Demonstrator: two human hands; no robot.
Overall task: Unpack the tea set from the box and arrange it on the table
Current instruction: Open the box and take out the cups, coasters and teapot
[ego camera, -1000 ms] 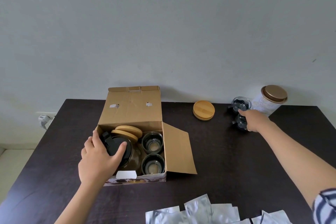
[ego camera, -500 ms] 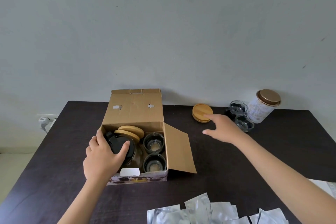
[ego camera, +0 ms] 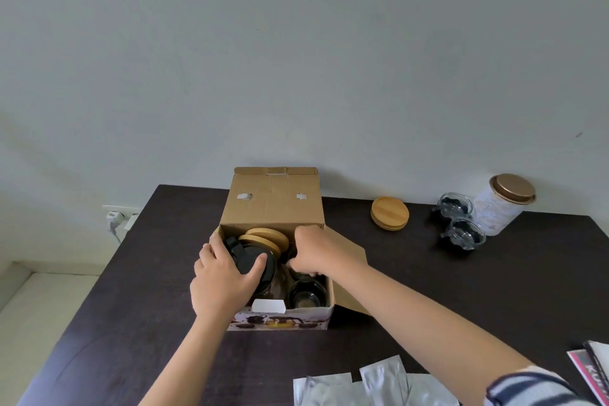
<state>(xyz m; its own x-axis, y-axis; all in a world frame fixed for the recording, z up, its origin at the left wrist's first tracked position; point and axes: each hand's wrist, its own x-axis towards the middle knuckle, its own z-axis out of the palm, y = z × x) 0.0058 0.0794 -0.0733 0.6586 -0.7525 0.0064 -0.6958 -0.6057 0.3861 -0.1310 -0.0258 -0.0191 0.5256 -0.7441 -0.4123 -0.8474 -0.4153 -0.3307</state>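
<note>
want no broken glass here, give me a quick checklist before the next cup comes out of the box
1. Box lid open, way up clear: ok.
2. Left hand steadying the black-lidded teapot: ok.
3. Right hand inside the box over the far cup: ok; its grip on the cup: cannot tell, fingers hide it.
4. Near cup upright, clear of the hand: ok.
5. Free table beside the two cups already out: ok.
</note>
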